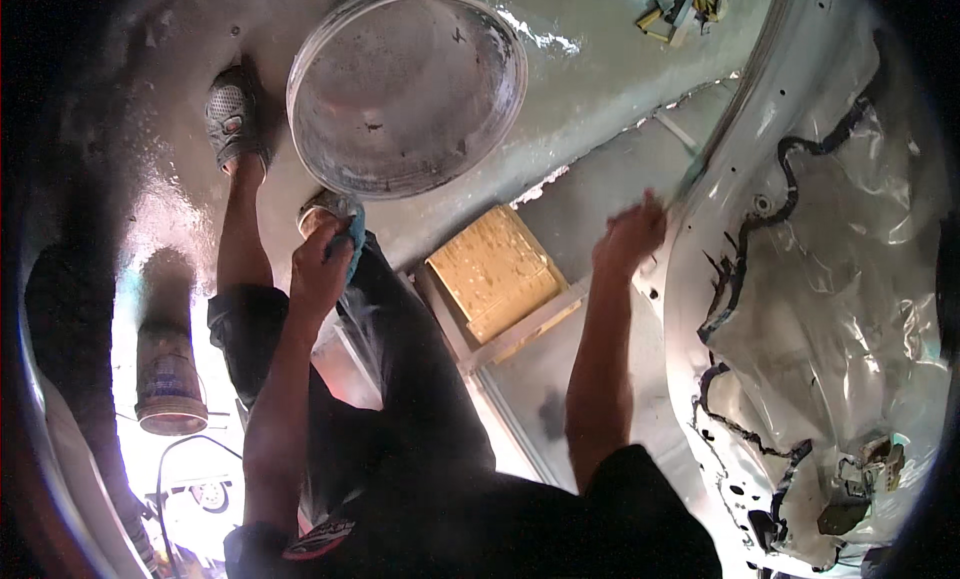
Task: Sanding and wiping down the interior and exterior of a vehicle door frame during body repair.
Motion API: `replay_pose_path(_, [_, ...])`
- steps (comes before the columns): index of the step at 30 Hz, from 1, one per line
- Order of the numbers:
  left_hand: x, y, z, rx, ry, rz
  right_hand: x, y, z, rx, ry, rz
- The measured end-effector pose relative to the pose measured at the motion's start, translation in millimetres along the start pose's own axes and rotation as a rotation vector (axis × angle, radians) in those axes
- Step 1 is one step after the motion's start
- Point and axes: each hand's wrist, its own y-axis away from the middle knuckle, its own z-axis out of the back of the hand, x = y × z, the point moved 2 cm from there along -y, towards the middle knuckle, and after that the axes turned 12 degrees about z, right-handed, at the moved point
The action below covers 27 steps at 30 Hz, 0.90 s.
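Note:
My left hand (317, 271) is closed around a blue cloth (356, 241) above my right shoe, near the rim of a large round basin (405, 94). My right hand (630, 239), slightly blurred, is raised beside the pale edge of a car door (685, 309). Its fingers look curled in; anything inside them is hidden. Clear plastic film (810, 309) covers the door's inner side, bordered by a wavy line of black sealant (790, 179).
A yellow box-like block (495, 269) rests by a wooden frame (530, 329) between my arms. Left of my legs stands a bucket (170, 384). Small scraps (685, 14) lie on the wet-looking floor at the far right. A dark cable (165, 479) curves at lower left.

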Motion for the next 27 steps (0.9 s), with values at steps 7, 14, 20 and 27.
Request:
replay_pose_path(7, [27.7,-1.5,0.6,0.005,-0.016,-0.030,57.0,25.4,-84.8,0.129,0.042,0.125])
replay_pose_path(14, [10.5,-0.2,-10.6,-0.004,-0.011,-0.079,-76.1,40.2,117.4,-0.043,0.259,0.181])
replay_pose_path(20, [20.1,5.4,-9.0,-0.006,-0.051,-0.088,-25.9,22.8,19.2,0.067,0.187,0.145])
replay_pose_path(27, [19.5,4.4,-13.4,0.061,-0.076,-0.009,-91.2,45.5,149.0,-0.040,0.338,0.119])
